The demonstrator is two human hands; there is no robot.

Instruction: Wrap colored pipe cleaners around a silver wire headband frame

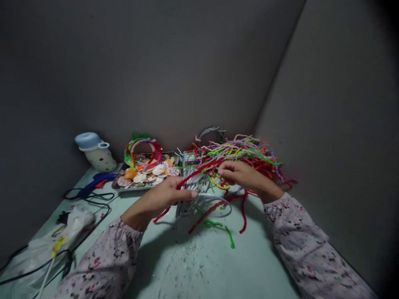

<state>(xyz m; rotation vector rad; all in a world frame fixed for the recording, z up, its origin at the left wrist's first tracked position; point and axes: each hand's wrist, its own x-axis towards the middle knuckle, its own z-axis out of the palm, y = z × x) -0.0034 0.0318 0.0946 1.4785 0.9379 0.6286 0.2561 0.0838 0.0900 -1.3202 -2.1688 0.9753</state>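
Observation:
My left hand point(170, 192) is closed, a fuzzy red pipe cleaner point(199, 169) pinched between thumb and fingers. The pipe cleaner slants up to the right, passing close to the fingertips of my right hand point(235, 172). That hand is closed in a pinch; whatever lies between its fingers is hidden. Beneath and beside my left hand sits a bunch of thin grey metal headbands point(193, 176), one grey loop point(226, 199) curving out past the thumb. Behind my right hand spreads a heap of multicoloured pipe cleaners point(246, 149). Loose red point(205, 216) and green pieces point(230, 236) lie in front.
A metal tray point(129, 189) of seashells point(157, 170) stands back left, with colourful wrapped headbands point(143, 151) on it. Left of it are a blue-lidded bottle point(98, 151), a blue-handled tool point(95, 185), black cables point(104, 214) and a plastic bag point(76, 218). Grey walls enclose the table point(237, 265).

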